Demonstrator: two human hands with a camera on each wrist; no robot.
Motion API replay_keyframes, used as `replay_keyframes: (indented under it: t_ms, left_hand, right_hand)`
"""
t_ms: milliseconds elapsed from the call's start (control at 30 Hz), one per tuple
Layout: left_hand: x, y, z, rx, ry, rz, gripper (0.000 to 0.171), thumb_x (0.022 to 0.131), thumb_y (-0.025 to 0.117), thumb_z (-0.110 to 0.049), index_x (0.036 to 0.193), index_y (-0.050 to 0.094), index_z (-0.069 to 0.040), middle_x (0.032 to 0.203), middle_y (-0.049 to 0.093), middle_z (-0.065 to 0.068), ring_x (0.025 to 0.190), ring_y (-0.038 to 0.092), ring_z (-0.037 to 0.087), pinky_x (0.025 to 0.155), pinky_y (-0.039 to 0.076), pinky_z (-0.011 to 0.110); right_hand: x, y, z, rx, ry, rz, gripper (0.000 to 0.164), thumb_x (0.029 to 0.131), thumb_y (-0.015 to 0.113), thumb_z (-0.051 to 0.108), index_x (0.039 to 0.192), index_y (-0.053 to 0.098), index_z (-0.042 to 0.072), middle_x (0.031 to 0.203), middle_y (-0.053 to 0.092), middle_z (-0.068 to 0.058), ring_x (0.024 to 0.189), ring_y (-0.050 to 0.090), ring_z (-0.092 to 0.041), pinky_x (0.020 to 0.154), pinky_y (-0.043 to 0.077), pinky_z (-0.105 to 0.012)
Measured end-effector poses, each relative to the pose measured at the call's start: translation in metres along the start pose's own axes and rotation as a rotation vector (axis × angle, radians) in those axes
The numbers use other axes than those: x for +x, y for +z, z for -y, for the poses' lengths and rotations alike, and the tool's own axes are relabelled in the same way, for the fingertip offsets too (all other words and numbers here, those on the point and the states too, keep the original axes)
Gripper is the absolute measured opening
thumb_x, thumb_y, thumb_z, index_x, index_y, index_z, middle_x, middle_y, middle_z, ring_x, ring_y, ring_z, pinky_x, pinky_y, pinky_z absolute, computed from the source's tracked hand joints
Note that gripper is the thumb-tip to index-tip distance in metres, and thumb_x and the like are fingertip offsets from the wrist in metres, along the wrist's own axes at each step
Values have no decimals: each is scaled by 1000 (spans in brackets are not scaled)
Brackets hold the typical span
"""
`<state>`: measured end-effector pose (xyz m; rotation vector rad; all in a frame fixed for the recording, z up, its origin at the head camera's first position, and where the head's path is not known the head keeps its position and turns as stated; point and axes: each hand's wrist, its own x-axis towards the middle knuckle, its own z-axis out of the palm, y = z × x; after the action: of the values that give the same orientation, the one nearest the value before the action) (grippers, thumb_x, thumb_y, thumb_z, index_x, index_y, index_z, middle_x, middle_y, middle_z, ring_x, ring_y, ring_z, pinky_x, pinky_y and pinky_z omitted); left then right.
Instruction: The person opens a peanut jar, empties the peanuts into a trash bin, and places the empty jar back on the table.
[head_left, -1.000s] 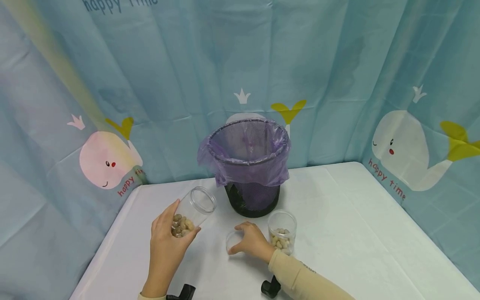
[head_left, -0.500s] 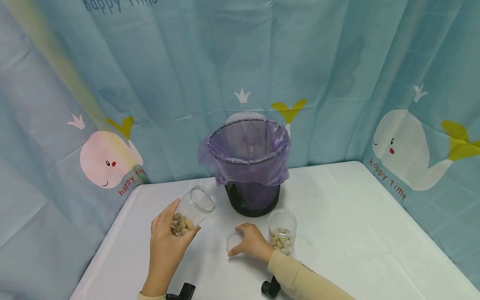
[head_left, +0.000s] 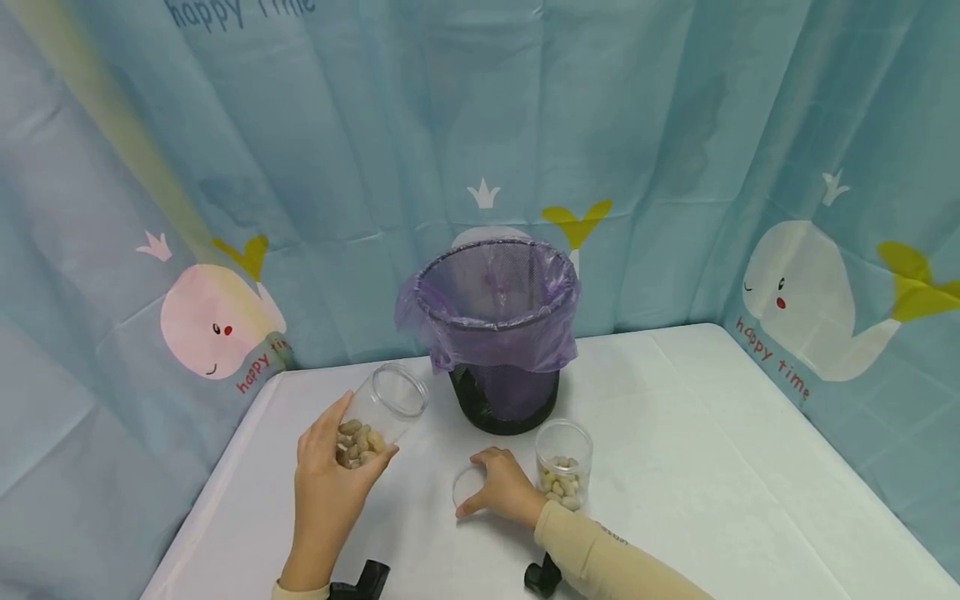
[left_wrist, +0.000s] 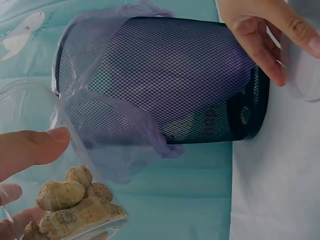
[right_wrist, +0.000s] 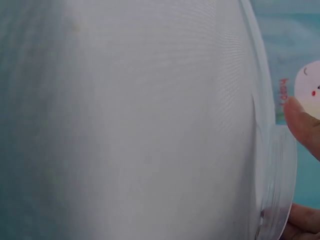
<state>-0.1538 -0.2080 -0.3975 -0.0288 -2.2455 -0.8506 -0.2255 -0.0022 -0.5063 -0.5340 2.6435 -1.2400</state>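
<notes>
My left hand (head_left: 324, 487) grips a clear plastic jar (head_left: 381, 404), tilted with its uncovered mouth toward the upper right. Unshelled peanuts (left_wrist: 82, 212) lie in its lower part; the thumb presses on the wall in the left wrist view. Low over the white table, the fingers and thumb of my right hand (head_left: 512, 490) hold a clear round lid (head_left: 465, 487) by its edge. That lid (right_wrist: 282, 175) shows its ridged rim in the right wrist view. Just right of this hand stands a second clear jar (head_left: 564, 442), upright and uncovered, partly filled with pale nuts (head_left: 564, 486).
A black mesh bin (head_left: 510, 400) with a purple liner bag (head_left: 517, 350) stands at the back of the table (head_left: 690, 467). Behind it hangs a blue curtain (head_left: 360, 167) with whale prints. Black wrist mounts (head_left: 367, 581) show at both wrists.
My left hand has shifted slightly left and up with the jar, and the peanuts have moved along with it. The right hand and lid stay where they were.
</notes>
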Motion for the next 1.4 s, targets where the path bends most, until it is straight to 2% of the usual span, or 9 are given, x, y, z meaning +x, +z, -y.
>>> replay_keyframes:
  t_ms: [167, 333, 567, 667, 800, 933, 1133, 1267, 1400]
  left_hand:
    - [3, -3, -2, -7, -22, 0, 90, 62, 94, -8, 142, 53, -10, 136, 57, 19, 118, 49, 38, 87, 50, 61]
    - [10, -7, -5, -22, -55, 18, 90, 63, 93, -9, 143, 52, -10, 137, 56, 20, 118, 50, 39, 85, 50, 61]
    - [28, -19, -9, -19, -50, 18, 90, 65, 93, -9, 144, 51, -13, 139, 56, 17, 117, 50, 38, 85, 47, 60]
    - [38, -27, -13, -12, -18, 13, 90, 65, 92, -9, 145, 51, -14, 140, 56, 17, 116, 50, 37, 83, 46, 55]
    - [57, -38, -16, 15, -21, 15, 90, 68, 92, -11, 147, 49, -19, 141, 57, 11, 97, 49, 21, 75, 43, 27]
    - [77, -50, -14, 10, -40, 39, 91, 72, 90, -15, 150, 44, -22, 144, 55, 7, 95, 50, 16, 70, 37, 11]
    - [106, -60, -16, 1, -44, 70, 91, 73, 89, -21, 151, 43, -23, 147, 53, 6, 128, 52, 33, 78, 37, 9]
    - [122, -62, -21, 9, -37, 98, 90, 74, 89, -27, 151, 43, -25, 148, 52, 3, 125, 53, 31, 79, 39, 14]
    - [134, -63, -24, 1, -36, 156, 92, 76, 87, -34, 153, 39, -27, 152, 48, 0, 117, 56, 25, 76, 41, 12]
  right_hand:
    - [-1, 0, 0, -22, -24, 8, 81, 58, 96, 26, 122, 62, -11, 128, 61, -24, 121, 53, -41, 109, 44, -53]
    - [-5, -4, 7, -1, -39, -2, 82, 63, 94, 25, 127, 58, -10, 136, 56, -27, 130, 50, -43, 113, 41, -54]
    - [-17, -33, 39, 26, -85, -6, 80, 73, 88, 30, 135, 54, -7, 141, 56, -23, 134, 51, -41, 111, 44, -53]
    - [-24, -50, 48, 45, -113, -22, 75, 76, 86, 31, 134, 56, -6, 139, 59, -22, 128, 56, -40, 106, 49, -52]
    - [-33, -70, 54, 100, -158, -27, 67, 79, 84, 29, 132, 59, -5, 136, 62, -19, 123, 61, -38, 102, 53, -47]
    - [-42, -89, 62, 145, -174, -12, 63, 82, 81, 30, 132, 60, -3, 136, 62, -17, 126, 60, -35, 104, 52, -44]
    - [-46, -118, 70, 178, -167, -45, 60, 83, 81, 29, 130, 61, -3, 136, 62, -17, 125, 61, -34, 104, 52, -39]
    - [-47, -136, 74, 171, -139, -66, 60, 83, 79, 30, 132, 61, 1, 138, 62, -15, 126, 61, -32, 104, 53, -38]
    - [-47, -150, 80, 187, -113, -58, 60, 84, 79, 31, 133, 61, 2, 138, 62, -13, 127, 61, -30, 105, 53, -37]
